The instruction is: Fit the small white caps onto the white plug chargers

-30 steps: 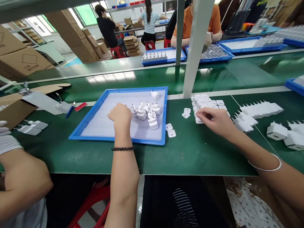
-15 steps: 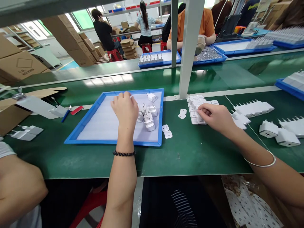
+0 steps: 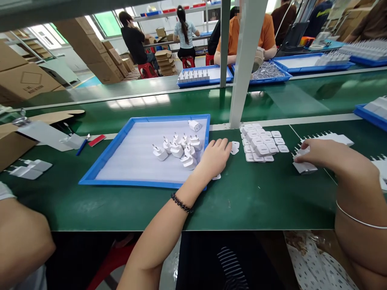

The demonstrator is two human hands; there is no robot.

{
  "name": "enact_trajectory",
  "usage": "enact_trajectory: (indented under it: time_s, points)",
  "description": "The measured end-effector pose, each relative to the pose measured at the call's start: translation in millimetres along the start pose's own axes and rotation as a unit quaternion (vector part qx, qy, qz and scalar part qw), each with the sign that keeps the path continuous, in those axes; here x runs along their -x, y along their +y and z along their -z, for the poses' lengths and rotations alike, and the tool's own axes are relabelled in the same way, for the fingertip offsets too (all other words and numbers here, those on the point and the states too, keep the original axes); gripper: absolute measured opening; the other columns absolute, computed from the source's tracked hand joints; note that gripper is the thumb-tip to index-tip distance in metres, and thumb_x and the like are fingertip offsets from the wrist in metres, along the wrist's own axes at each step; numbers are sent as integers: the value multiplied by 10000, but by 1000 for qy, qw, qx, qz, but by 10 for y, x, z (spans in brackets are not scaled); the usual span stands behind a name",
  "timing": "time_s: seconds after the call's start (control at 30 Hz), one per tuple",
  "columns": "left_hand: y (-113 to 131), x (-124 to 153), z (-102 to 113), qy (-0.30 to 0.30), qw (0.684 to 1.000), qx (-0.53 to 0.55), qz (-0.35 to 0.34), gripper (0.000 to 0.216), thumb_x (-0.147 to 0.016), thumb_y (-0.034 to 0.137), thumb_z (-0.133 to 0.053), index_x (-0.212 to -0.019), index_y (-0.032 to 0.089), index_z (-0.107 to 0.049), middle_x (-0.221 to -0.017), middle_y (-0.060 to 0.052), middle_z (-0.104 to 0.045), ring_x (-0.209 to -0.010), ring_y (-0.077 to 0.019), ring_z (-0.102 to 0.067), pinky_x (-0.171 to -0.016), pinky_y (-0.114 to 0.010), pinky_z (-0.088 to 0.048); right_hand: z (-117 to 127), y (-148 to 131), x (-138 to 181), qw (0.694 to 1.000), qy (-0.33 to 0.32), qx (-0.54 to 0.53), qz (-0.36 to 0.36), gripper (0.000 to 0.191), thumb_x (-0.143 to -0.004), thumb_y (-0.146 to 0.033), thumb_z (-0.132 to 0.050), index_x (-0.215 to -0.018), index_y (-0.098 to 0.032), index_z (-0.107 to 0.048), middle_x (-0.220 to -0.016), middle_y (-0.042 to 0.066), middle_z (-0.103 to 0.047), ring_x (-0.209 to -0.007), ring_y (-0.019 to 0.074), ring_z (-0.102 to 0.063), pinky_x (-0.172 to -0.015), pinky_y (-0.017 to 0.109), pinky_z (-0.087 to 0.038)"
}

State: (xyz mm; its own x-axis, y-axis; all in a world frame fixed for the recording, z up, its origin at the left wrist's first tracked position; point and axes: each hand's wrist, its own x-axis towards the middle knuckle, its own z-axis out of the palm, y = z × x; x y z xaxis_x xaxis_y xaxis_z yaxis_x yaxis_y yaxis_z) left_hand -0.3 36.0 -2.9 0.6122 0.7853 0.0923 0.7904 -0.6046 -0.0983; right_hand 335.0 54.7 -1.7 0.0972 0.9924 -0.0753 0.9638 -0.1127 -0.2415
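Note:
My left hand [image 3: 215,158] is over the right rim of the blue tray [image 3: 111,184], its fingers stretched out and slightly apart beside loose white cover plates [image 3: 235,148]. Inside the tray stand several white plug chargers [image 3: 176,150] with their pins up. On the right, my right hand [image 3: 332,155] is closed on a white plug charger [image 3: 304,166] at the table surface; its fingers partly cover it. Between the hands lies a stack of white cover plates [image 3: 260,143] in rows.
More white chargers stand in a row [image 3: 337,138] behind my right hand. A metal post [image 3: 238,80] rises behind the stack. To the left are a blue pen [image 3: 82,146], a red piece [image 3: 97,140] and a neighbour's arm [image 3: 22,227]. People sit across the line.
My left hand has moved right from above the tray to its right edge, uncovering more chargers there. My right hand has moved right from the plate stack to a charger.

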Motion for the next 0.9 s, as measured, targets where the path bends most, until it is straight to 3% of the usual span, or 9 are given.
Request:
enact_trajectory:
  time_s: [0.1,0.17,0.33,0.43,0.67,0.9]
  points:
    - [64,-1,-88,-48,996,58,-38,548,-900,36,-355,-1436,118,-435,-1541,-144,-446,-1386,-282,-454,-1080,-418,-401,-29,-111,88,999,-46,-5,22,309,-536,-254,-895,-493,-215,-592,-443,87,-624,-320,149,-505,-368,301,-277]
    - [77,-6,-122,-74,992,87,-44,539,-895,31,-354,-1411,139,-467,-1513,-122,-484,-1364,-262,-476,-1075,-406,-412,-46,-221,173,993,-97,-23,65,318,-614,-256,-861,-510,-226,-562,-425,70,-615,-329,168,-538,-350,293,-301]
    - [63,-28,-119,-59,994,90,-6,354,-956,146,-360,-1226,117,-588,-1212,-151,-622,-1096,-257,-595,-933,-382,-484,-52,-629,423,939,-291,-109,145,247,-764,-340,-761,-714,-234,-543,-585,20,-695,-447,200,-661,-390,283,-434]
    - [68,-24,-128,-54,996,71,27,323,-973,217,-404,-1234,122,-570,-1189,-158,-591,-1084,-273,-572,-924,-401,-481,-50,-876,518,922,-335,-122,150,288,-822,-432,-692,-826,-236,-481,-652,-10,-688,-474,194,-677,-450,283,-459]
    - [50,-29,-129,-67,994,62,52,301,-972,184,-437,-1245,142,-557,-1300,-134,-553,-1133,-254,-560,-949,-380,-476,-86,-1154,593,908,-329,-189,179,282,-928,-476,-523,-1017,-235,-408,-698,-23,-695,-604,191,-692,-635,297,-462]
    - [79,-89,-49,-76,995,57,14,245,-954,102,-405,-1070,103,-621,-1090,-137,-663,-1050,-262,-629,-861,-370,-492,-179,-1181,565,941,-164,-139,260,187,-933,-418,-501,-946,-232,-503,-831,36,-705,-737,217,-635,-650,316,-417]
